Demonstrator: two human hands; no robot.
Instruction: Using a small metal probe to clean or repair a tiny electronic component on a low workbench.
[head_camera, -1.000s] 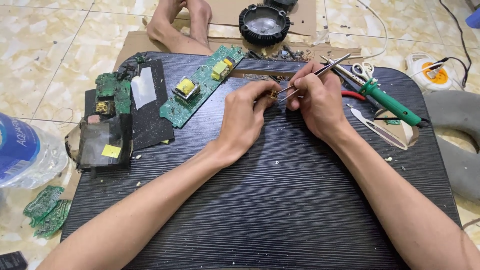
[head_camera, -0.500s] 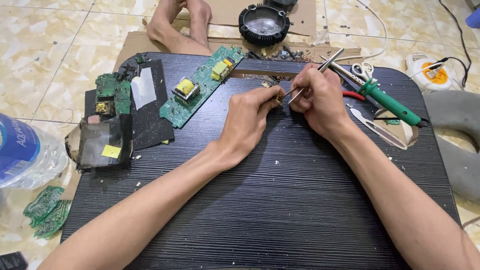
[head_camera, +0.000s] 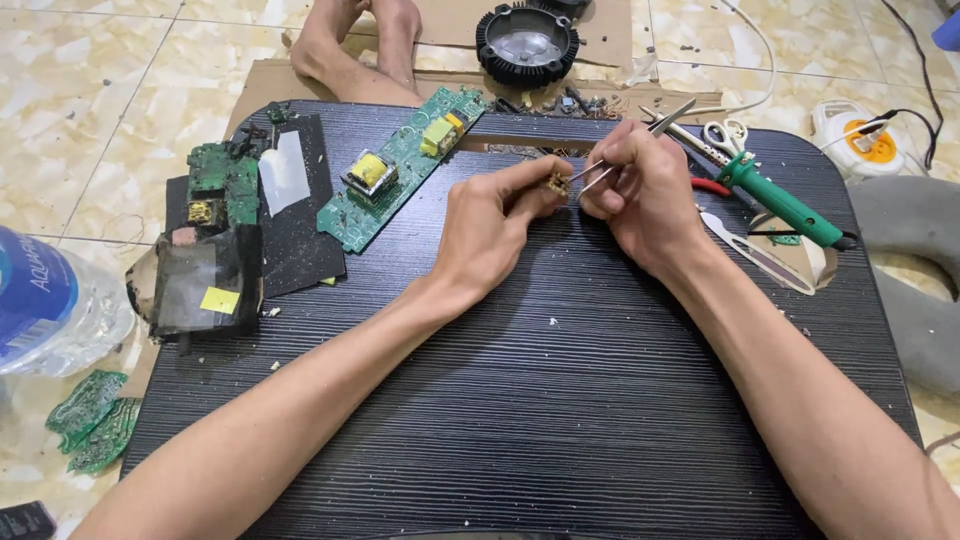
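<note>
My left hand (head_camera: 490, 232) pinches a small brownish electronic part (head_camera: 556, 183) between thumb and fingertips, above the far middle of the black ribbed table (head_camera: 520, 420). My right hand (head_camera: 645, 195) grips metal tweezers (head_camera: 630, 150), and their tips touch that part. The tweezers' back end sticks up to the right behind my fingers. Both hands are close together, almost touching.
A long green circuit board (head_camera: 400, 170) with yellow parts lies left of my hands. Further left are a smaller green board (head_camera: 215, 190) and black sheets (head_camera: 205, 285). A green-handled soldering iron (head_camera: 780, 200), scissors (head_camera: 722, 135) and a plastic bottle (head_camera: 50, 300) surround the table; someone's feet (head_camera: 360, 45) rest beyond it.
The tweezers tilted more upright and their tips stayed at the part. Both hands shifted only slightly.
</note>
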